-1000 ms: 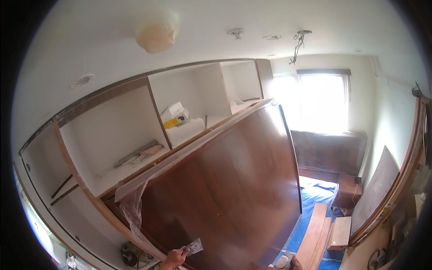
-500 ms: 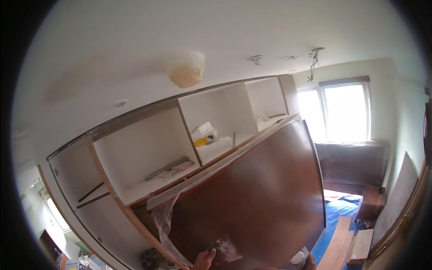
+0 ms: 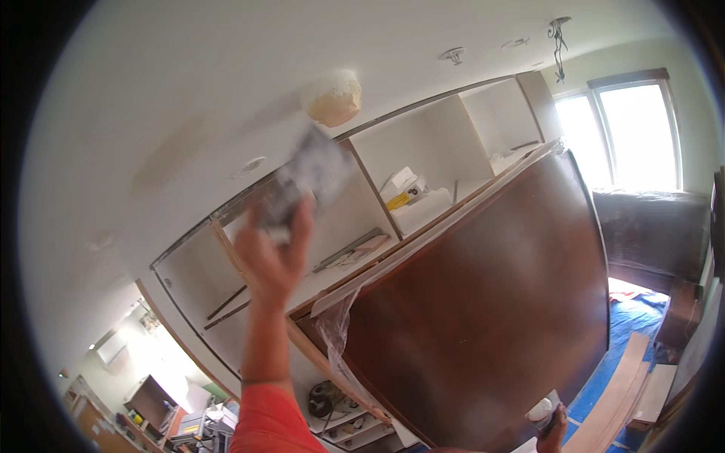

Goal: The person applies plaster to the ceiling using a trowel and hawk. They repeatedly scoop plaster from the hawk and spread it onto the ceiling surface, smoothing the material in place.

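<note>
My left hand [image 3: 276, 253] is raised mid-view, its fingers closed on a motion-blurred flat metal scraper [image 3: 313, 170] just below a rough pale-orange patch [image 3: 334, 102] on the ceiling. At the lower right, my right hand [image 3: 557, 423] grips a white object [image 3: 541, 409], too small to make out exactly, in front of a large dark wood panel [image 3: 476, 287]. Loose clear plastic sheeting [image 3: 332, 332] hangs along that panel's upper and left edges.
Behind the panel runs open white cabinetry [image 3: 415, 136] with odds and ends inside. Wires [image 3: 559, 53] dangle from the ceiling. A bright window [image 3: 634, 136], wrapped dark furniture [image 3: 646, 234], planks [image 3: 612, 400] and blue floor sheeting [image 3: 630, 317] lie rightward. A cluttered room [image 3: 166, 392] shows lower left.
My left hand has swung up with the scraper from the panel's lower left toward the ceiling. The view has also shifted, and my right hand stays low with the white object.
</note>
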`<state>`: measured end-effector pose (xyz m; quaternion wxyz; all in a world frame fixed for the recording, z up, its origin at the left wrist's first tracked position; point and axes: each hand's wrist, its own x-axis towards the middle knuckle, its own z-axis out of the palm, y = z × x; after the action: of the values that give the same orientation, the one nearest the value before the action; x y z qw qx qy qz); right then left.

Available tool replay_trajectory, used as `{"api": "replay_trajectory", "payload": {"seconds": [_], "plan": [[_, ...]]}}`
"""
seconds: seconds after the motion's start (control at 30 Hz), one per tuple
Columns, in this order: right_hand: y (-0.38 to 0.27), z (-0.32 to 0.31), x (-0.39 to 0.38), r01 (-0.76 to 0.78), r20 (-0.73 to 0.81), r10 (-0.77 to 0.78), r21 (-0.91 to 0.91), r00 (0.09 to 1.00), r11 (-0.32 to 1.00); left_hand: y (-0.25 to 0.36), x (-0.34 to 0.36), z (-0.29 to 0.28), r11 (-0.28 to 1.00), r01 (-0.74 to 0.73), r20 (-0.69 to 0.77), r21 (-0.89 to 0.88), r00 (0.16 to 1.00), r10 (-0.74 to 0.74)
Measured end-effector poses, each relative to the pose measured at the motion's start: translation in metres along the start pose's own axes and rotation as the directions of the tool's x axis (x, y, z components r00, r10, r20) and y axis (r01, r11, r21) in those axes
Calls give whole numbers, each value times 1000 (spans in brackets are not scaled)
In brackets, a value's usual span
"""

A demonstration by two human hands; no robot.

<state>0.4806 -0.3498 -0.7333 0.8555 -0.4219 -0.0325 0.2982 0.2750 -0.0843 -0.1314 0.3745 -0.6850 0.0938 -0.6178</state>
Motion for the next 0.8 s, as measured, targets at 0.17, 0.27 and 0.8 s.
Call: {"api": "replay_trajectory", "payload": {"seconds": [0.17,0.27,0.8], "plan": [[-13,2,5,-113,-194,140,144,971,983,-3,107,18,998,-31,22,-57,999,32],[7,-5,2,468,-52,-562,-494,825,733,0,129,28,995,-90,102,52,991,84],[61,-59,-3,134,-173,-105,161,979,978,-18,152,60,901,-308,-80,306,935,347]]}}
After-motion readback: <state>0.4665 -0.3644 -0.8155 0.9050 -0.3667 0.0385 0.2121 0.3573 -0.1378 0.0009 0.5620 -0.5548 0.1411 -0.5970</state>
